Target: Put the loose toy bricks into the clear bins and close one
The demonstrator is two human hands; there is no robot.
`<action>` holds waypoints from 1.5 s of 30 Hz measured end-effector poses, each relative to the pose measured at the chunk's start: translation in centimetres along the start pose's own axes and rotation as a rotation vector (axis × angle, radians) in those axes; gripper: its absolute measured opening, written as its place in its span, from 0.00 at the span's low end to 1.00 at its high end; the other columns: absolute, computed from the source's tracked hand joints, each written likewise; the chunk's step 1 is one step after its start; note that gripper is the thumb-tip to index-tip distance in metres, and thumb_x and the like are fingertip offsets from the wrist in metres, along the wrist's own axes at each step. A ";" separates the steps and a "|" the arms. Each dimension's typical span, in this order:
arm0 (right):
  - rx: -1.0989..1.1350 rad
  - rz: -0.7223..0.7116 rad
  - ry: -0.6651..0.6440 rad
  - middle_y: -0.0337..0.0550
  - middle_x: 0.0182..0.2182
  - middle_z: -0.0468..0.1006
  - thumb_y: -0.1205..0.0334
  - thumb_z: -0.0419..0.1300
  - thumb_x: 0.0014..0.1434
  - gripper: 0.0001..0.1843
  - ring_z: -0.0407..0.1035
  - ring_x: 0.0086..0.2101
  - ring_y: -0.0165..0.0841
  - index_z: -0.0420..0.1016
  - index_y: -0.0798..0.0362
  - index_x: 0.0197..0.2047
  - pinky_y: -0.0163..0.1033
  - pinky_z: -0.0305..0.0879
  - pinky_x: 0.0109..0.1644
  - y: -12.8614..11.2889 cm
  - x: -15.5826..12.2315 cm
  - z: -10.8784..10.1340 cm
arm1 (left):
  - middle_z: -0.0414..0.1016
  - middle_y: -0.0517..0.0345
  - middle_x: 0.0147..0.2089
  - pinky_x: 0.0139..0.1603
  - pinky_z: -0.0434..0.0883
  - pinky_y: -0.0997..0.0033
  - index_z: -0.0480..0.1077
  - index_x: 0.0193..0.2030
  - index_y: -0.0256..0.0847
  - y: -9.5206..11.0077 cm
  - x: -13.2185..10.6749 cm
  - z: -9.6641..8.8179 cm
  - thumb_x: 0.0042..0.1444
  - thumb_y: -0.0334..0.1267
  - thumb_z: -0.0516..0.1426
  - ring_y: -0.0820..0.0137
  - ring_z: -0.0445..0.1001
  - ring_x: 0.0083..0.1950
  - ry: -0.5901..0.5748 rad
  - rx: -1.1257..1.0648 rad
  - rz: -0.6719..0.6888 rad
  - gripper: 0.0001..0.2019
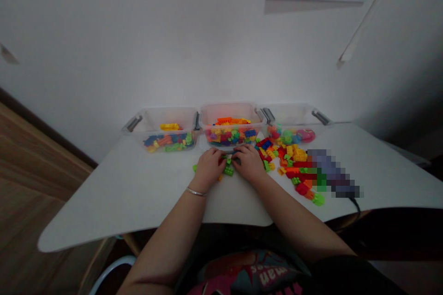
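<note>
My left hand [209, 167], with a silver bangle at its wrist, is closed with thumb and fingers pinched at a small green building block [229, 161]. From the other side my right hand [249, 162] pinches at the same block with curled fingers. The fingers partly hide the pieces between them. Just below the fingertips a green building block [229, 171] rests on the white table [235, 207]. A bit of orange [219, 178] and a bit of green [194, 168] show beside my left hand.
Along the wall stand three clear plastic boxes: the left box [166, 117], middle box [228, 109] and right box [294, 113], with colourful pieces inside. Loose blocks [299, 154] spread right of my right hand. Beyond them lies a pixelated object [328, 170] with a black cord [356, 207].
</note>
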State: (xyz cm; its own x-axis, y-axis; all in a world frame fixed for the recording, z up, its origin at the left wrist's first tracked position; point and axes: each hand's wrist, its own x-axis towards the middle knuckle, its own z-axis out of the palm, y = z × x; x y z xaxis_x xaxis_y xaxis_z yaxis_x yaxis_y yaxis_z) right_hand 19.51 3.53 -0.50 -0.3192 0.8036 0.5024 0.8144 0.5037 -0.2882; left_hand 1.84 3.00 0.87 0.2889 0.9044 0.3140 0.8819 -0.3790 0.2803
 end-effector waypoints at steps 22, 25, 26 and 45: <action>0.175 0.031 0.218 0.45 0.36 0.79 0.67 0.59 0.53 0.03 0.68 0.43 0.41 0.71 0.50 0.29 0.46 0.65 0.51 0.0 0.1 -0.8 | 0.74 0.50 0.47 0.50 0.69 0.64 0.74 0.47 0.39 0.1 0.1 -0.1 0.59 0.38 0.56 0.62 0.72 0.49 -0.025 0.009 -0.007 0.11; 0.232 0.017 0.307 0.45 0.34 0.78 0.68 0.57 0.53 0.03 0.68 0.40 0.40 0.68 0.50 0.30 0.46 0.64 0.48 0.0 0.1 -1.4 | 0.74 0.50 0.46 0.50 0.69 0.64 0.74 0.47 0.39 0.0 0.1 -0.1 0.59 0.38 0.56 0.62 0.72 0.49 -0.032 0.016 -0.010 0.11; 0.254 0.008 0.346 0.45 0.34 0.77 0.67 0.56 0.53 0.03 0.68 0.40 0.39 0.67 0.50 0.30 0.46 0.64 0.48 0.0 0.1 -1.6 | 0.74 0.50 0.46 0.50 0.69 0.64 0.74 0.47 0.39 0.0 0.1 -0.1 0.59 0.38 0.56 0.62 0.72 0.49 -0.032 0.015 -0.008 0.11; 0.471 0.207 0.570 0.43 0.39 0.76 0.56 0.60 0.55 0.16 0.70 0.37 0.33 0.70 0.51 0.46 0.40 0.68 0.42 2.8 10.5 -8.7 | 0.74 0.50 0.46 0.50 0.69 0.63 0.74 0.47 0.39 0.0 0.0 -0.2 0.59 0.38 0.56 0.61 0.73 0.48 -0.028 0.006 -0.003 0.11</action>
State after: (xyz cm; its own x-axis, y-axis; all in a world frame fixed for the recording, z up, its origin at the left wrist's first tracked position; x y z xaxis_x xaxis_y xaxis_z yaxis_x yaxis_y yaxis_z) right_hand 22.64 10.61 11.05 0.2204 0.6728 0.7062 0.4969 0.5456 -0.6749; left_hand 1.80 2.93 1.04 0.2965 0.9107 0.2875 0.8849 -0.3752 0.2758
